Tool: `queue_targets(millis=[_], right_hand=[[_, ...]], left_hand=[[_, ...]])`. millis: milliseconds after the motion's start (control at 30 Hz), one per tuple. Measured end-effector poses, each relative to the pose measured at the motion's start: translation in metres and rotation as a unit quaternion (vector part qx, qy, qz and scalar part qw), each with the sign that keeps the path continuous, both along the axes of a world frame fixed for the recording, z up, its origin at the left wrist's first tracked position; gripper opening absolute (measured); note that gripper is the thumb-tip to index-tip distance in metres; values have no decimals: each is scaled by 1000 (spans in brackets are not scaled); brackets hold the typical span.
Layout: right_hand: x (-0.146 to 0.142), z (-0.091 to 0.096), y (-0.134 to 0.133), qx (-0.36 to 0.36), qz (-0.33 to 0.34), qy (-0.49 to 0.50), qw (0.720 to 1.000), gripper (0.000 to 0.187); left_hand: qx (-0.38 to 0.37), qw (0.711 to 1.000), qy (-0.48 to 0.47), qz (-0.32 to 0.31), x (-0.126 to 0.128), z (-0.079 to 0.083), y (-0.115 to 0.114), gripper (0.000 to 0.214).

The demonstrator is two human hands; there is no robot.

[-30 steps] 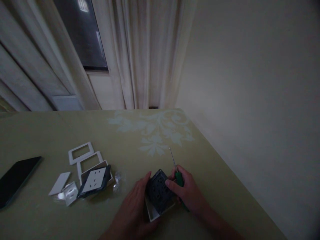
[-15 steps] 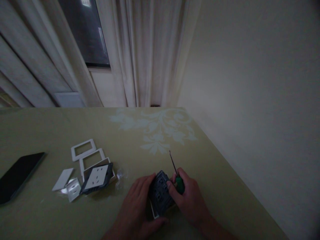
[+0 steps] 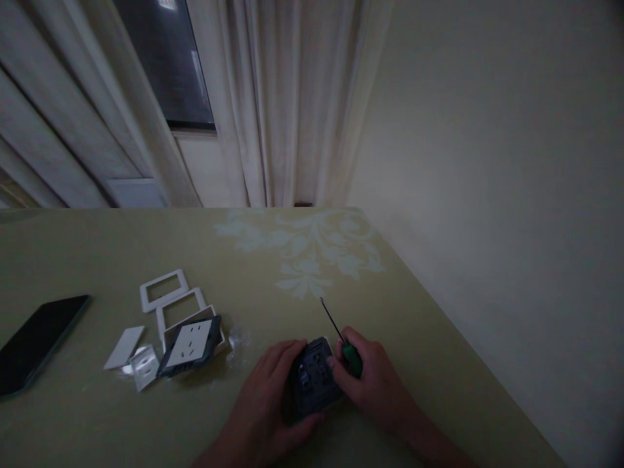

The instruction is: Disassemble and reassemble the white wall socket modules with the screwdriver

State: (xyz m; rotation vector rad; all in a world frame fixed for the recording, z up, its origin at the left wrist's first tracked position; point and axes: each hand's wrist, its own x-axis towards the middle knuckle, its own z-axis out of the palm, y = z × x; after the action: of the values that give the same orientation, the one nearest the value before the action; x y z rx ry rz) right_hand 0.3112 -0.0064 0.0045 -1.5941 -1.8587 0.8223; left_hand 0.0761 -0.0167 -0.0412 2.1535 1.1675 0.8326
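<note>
Between my hands is a dark socket module (image 3: 316, 380), its dark side with small fittings facing up. My left hand (image 3: 266, 400) grips its left side, fingers along the far left edge and thumb at the near edge. In my right hand (image 3: 373, 377) is a screwdriver with a green handle (image 3: 351, 359); its thin metal shaft points up and away to the left, its tip clear of the module. My right thumb rests on the module's right edge. The module's underside is hidden.
To the left lie white frames (image 3: 163, 291), a white-faced wall socket (image 3: 192, 343), a white cover plate (image 3: 125, 348), a small slotted plate (image 3: 145, 368) and clear plastic wrapping (image 3: 236, 338). A dark tablet or phone (image 3: 41, 341) lies farther left. A wall (image 3: 487, 227) runs along the table's right edge.
The module has turned and tilted between my hands; the white edge seen at its lower left is now hidden. The screwdriver tip has swung slightly left.
</note>
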Motion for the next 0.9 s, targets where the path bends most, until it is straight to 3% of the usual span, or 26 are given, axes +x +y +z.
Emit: queue_targets(millis=[167,367,467,700,900], right_hand=[[3,1,6,-11,-10,15,1000,24],[5,-2,10,-21,-23,13,999,25],[5,-3,11,-39,-13,19,999,27],[3,-3,10,-36,1,57,998,18],[1,-2,7,-44,29,119,991,12]], left_hand=[[-21,1000,-6,6,4,7,1,85],[-56,998,-11,4,2,4,-1,95],[-55,998,-9,1,0,3,-1,89],[1,1000,20,-4,-14,-2,5,91],[-24,999,-4,-25,-21,-5,5,99]])
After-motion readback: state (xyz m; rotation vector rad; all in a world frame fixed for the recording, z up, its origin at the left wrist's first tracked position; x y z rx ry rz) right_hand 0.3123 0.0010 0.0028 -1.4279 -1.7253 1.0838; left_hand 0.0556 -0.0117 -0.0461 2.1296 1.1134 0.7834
